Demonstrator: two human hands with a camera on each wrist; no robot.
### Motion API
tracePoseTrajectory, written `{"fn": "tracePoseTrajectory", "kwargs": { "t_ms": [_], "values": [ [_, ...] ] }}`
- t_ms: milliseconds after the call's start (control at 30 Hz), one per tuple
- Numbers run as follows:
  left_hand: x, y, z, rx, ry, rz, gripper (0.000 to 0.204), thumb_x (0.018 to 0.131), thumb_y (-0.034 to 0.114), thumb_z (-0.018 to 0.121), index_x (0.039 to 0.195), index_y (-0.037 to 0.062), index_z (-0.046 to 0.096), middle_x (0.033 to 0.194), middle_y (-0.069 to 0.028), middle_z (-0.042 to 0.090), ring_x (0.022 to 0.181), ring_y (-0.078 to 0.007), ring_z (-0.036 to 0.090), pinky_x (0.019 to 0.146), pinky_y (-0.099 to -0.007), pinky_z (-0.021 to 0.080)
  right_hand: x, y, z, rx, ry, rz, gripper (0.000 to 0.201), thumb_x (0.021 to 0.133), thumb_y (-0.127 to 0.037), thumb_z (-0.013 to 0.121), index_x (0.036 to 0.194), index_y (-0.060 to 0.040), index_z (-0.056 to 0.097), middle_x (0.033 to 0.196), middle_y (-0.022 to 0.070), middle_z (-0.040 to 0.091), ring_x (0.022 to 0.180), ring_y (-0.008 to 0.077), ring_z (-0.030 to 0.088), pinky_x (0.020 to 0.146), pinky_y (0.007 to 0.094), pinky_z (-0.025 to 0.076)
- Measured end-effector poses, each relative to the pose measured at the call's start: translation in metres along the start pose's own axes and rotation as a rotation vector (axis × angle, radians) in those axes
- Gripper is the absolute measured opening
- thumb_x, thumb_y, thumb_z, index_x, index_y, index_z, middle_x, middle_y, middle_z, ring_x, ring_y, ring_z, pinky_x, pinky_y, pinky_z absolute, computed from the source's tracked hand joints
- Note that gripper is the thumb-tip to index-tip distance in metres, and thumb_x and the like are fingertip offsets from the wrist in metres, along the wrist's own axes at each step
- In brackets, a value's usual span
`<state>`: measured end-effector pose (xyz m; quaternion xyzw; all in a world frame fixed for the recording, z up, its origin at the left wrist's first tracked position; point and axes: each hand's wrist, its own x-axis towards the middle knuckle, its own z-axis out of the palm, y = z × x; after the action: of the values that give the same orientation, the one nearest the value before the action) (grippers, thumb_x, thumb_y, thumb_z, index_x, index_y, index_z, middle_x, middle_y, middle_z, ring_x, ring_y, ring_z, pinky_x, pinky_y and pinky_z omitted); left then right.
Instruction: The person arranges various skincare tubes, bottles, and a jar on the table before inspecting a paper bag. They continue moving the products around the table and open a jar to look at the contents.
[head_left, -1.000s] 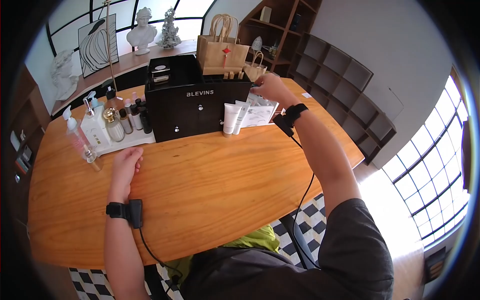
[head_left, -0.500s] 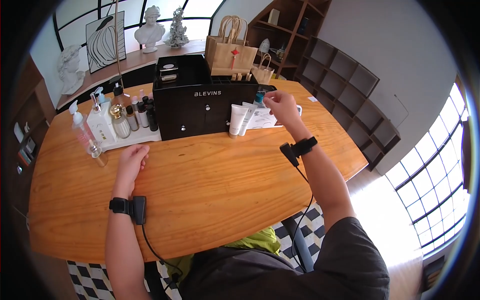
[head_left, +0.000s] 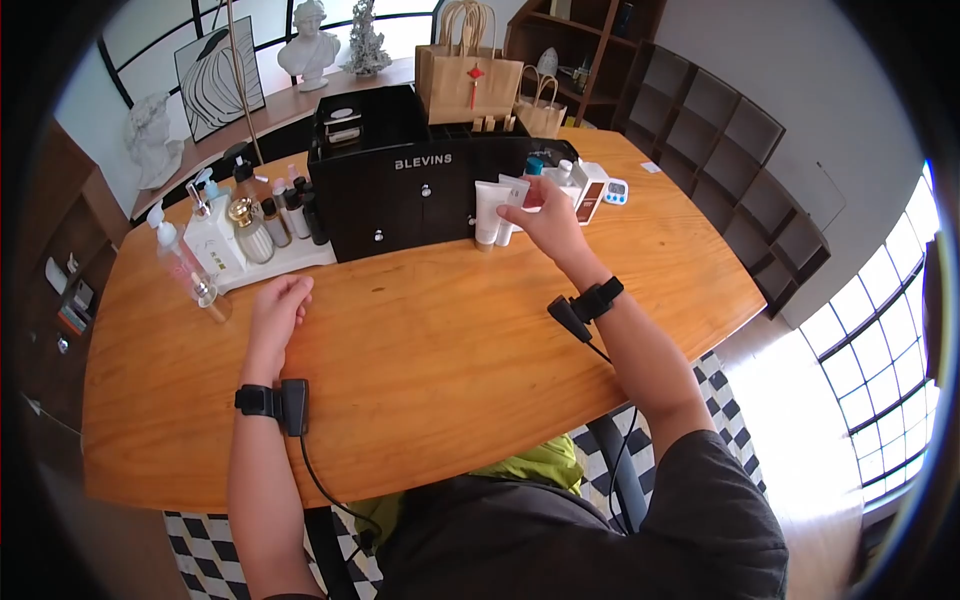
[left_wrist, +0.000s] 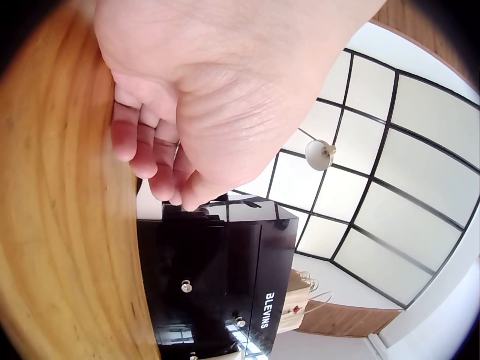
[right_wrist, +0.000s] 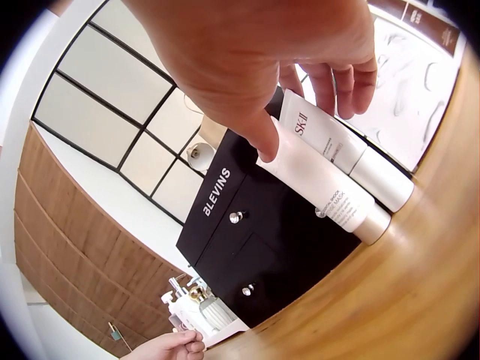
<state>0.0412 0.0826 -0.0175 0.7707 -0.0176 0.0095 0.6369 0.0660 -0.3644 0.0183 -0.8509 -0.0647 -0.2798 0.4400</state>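
Note:
Two white tubes stand side by side on their caps before the black drawer box (head_left: 400, 200). My right hand (head_left: 550, 220) is at their upper ends. In the right wrist view, the thumb of that hand (right_wrist: 262, 52) lies at the top of the nearer tube (right_wrist: 322, 184), while the other fingers, loosely bent and spread, reach past the SK-II tube (right_wrist: 326, 135). No firm grip shows. Empty, my left hand (head_left: 275, 320) rests on its side on the tabletop, left of the box; the left wrist view shows its palm (left_wrist: 210, 90) with relaxed fingers.
A white tray (head_left: 285, 268) of bottles stands left of the box, with a small bottle (head_left: 212, 300) at its near left. White boxes (head_left: 592, 190), a teal-capped bottle and a small timer (head_left: 615, 192) stand right of the tubes. Paper bags (head_left: 465, 85) rise behind.
My right hand has come from beside the box's right end, leftward and nearer, to the tubes. White boxes and bottles it covered now show. My left hand keeps its place on the table.

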Motion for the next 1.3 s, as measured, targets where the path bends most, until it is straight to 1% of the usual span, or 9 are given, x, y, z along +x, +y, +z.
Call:
{"fn": "tracePoseTrajectory", "kwargs": {
  "t_ms": [133, 200, 300, 667, 733, 1000, 1167, 1267, 1300],
  "values": [
    [-0.004, 0.004, 0.002, 0.029, -0.010, -0.011, 0.023, 0.107, 0.030, 0.069, 0.105, 0.0076, 0.075, 0.086, 0.0066, 0.063, 0.073, -0.0030, 0.053, 0.065, -0.0206, 0.043, 0.007, -0.015, -0.002, -0.098, -0.032, 0.107, 0.071, 0.084, -0.035, 0.094, 0.132, 0.0080, 0.066, 0.107, 0.0139, 0.076, 0.096, 0.0213, 0.073, 0.086, 0.0343, 0.059],
    [-0.005, 0.006, 0.002, 0.037, -0.006, -0.018, 0.023, 0.107, 0.030, 0.069, 0.105, 0.0075, 0.075, 0.086, 0.0067, 0.063, 0.074, -0.0033, 0.053, 0.067, -0.0210, 0.043, 0.008, -0.018, -0.001, -0.052, -0.016, 0.078, 0.067, 0.083, -0.035, 0.094, 0.130, 0.0068, 0.068, 0.100, 0.0117, 0.076, 0.088, 0.0190, 0.072, 0.080, 0.0333, 0.058],
    [-0.007, 0.010, 0.004, 0.050, -0.005, -0.017, 0.023, 0.107, 0.030, 0.069, 0.106, 0.0074, 0.075, 0.086, 0.0067, 0.063, 0.075, -0.0036, 0.053, 0.068, -0.0212, 0.044, 0.014, -0.017, 0.001, -0.027, -0.034, 0.110, 0.051, 0.085, -0.030, 0.091, 0.122, 0.0025, 0.077, 0.091, 0.0095, 0.077, 0.080, 0.0150, 0.071, 0.075, 0.0313, 0.057],
    [0.000, -0.004, 0.002, -0.025, 0.023, 0.010, 0.029, 0.103, 0.029, 0.074, 0.111, 0.0014, 0.076, 0.087, 0.0027, 0.067, 0.074, -0.0060, 0.056, 0.065, -0.0232, 0.045, 0.017, -0.024, -0.006, -0.025, -0.113, 0.137, 0.030, 0.092, -0.021, 0.086, 0.111, 0.0018, 0.082, 0.092, 0.0041, 0.077, 0.085, 0.0104, 0.067, 0.077, 0.0285, 0.053],
    [0.000, -0.002, 0.002, -0.011, -0.012, 0.037, 0.028, 0.102, 0.028, 0.074, 0.108, 0.0010, 0.076, 0.085, 0.0023, 0.068, 0.073, -0.0062, 0.055, 0.065, -0.0236, 0.045, 0.020, -0.013, -0.005, -0.018, -0.084, 0.099, 0.031, 0.090, -0.021, 0.086, 0.109, 0.0034, 0.082, 0.087, 0.0075, 0.078, 0.080, 0.0126, 0.069, 0.074, 0.0317, 0.054],
    [-0.004, 0.006, 0.003, 0.047, -0.026, 0.011, 0.027, 0.104, 0.029, 0.072, 0.108, 0.0026, 0.076, 0.086, 0.0032, 0.067, 0.075, -0.0061, 0.054, 0.069, -0.0239, 0.046, 0.014, -0.030, -0.009, -0.054, -0.094, 0.096, 0.030, 0.092, -0.020, 0.085, 0.111, 0.0038, 0.083, 0.089, 0.0068, 0.078, 0.081, 0.0118, 0.068, 0.076, 0.0299, 0.054],
    [0.001, -0.003, 0.006, 0.201, -0.008, 0.116, 0.033, 0.101, 0.030, 0.074, 0.111, -0.0013, 0.079, 0.096, -0.0047, 0.077, 0.090, -0.0134, 0.069, 0.080, -0.0309, 0.054, 0.008, -0.052, -0.005, -0.028, -0.136, 0.074, 0.023, 0.093, -0.014, 0.083, 0.106, 0.0046, 0.083, 0.090, 0.0065, 0.079, 0.081, 0.0103, 0.068, 0.076, 0.0284, 0.054],
    [0.001, -0.005, 0.010, 0.274, -0.029, 0.130, 0.034, 0.101, 0.031, 0.075, 0.113, -0.0010, 0.079, 0.098, -0.0058, 0.079, 0.091, -0.0146, 0.071, 0.082, -0.0317, 0.055, 0.001, -0.074, 0.005, 0.001, -0.186, 0.074, 0.017, 0.094, -0.010, 0.081, 0.102, 0.0041, 0.083, 0.089, 0.0058, 0.079, 0.079, 0.0091, 0.067, 0.074, 0.0270, 0.053],
    [-0.001, -0.003, 0.012, 0.296, -0.047, 0.148, 0.038, 0.100, 0.033, 0.077, 0.115, -0.0011, 0.079, 0.102, -0.0076, 0.080, 0.095, -0.0168, 0.073, 0.087, -0.0319, 0.057, -0.003, -0.083, 0.010, 0.014, -0.216, 0.062, 0.016, 0.094, -0.010, 0.081, 0.102, 0.0040, 0.083, 0.088, 0.0059, 0.079, 0.078, 0.0091, 0.067, 0.073, 0.0268, 0.053]
  ]
}}
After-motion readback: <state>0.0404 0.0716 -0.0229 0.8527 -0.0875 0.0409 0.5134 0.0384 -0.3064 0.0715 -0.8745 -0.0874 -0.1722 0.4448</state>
